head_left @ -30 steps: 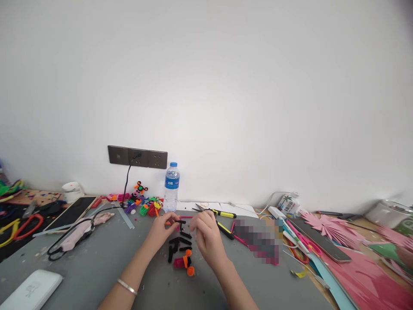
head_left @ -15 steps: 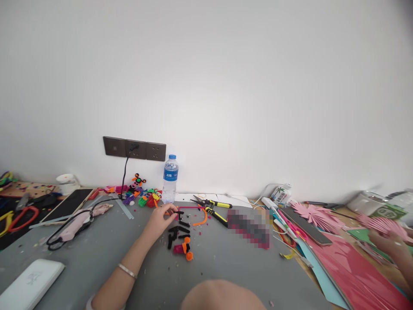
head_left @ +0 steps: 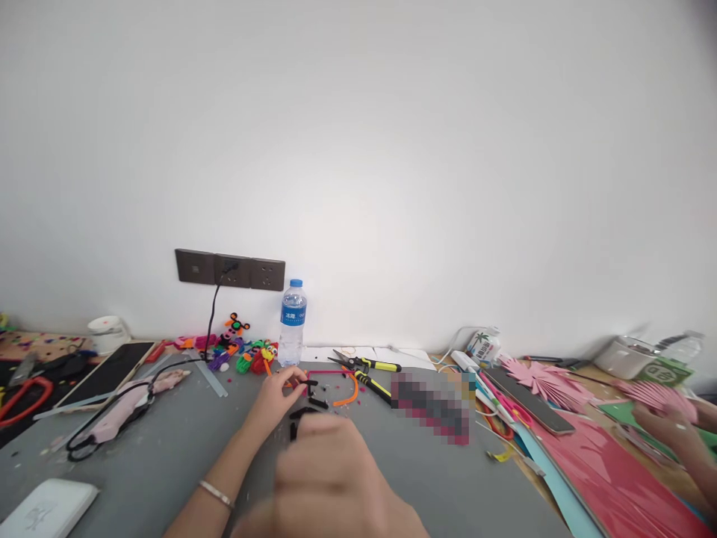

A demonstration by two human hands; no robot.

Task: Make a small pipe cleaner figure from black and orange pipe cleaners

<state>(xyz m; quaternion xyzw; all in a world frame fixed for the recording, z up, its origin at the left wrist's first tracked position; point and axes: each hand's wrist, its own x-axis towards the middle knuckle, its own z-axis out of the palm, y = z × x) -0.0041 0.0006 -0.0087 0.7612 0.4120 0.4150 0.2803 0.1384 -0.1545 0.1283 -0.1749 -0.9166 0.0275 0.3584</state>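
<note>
My left hand [head_left: 277, 396] reaches across the grey mat with thumb and fingertips pinched together at a short black pipe cleaner piece [head_left: 311, 382]. Some orange shows between its fingers. More black pieces [head_left: 318, 403] lie just beyond and to the right. My right hand [head_left: 336, 471] is large and blurred in the foreground, its fingers curled in; anything inside them is hidden. It covers part of the mat and several small pieces. Beside the black pieces lie an orange pipe cleaner [head_left: 350, 394] and a thin magenta one [head_left: 330, 372].
Yellow-and-black pliers [head_left: 378, 366] lie behind the pieces. A water bottle [head_left: 292, 325] stands near the wall beside colourful pipe cleaner figures [head_left: 238, 344]. A corded pink glue gun [head_left: 120, 417] lies left. At right, another person's hands [head_left: 666, 426] hold pink pleated paper [head_left: 661, 396].
My right hand has risen into view from the lower edge and covers the orange and magenta piece. My left hand stays at the black pieces. The view has tipped slightly upward.
</note>
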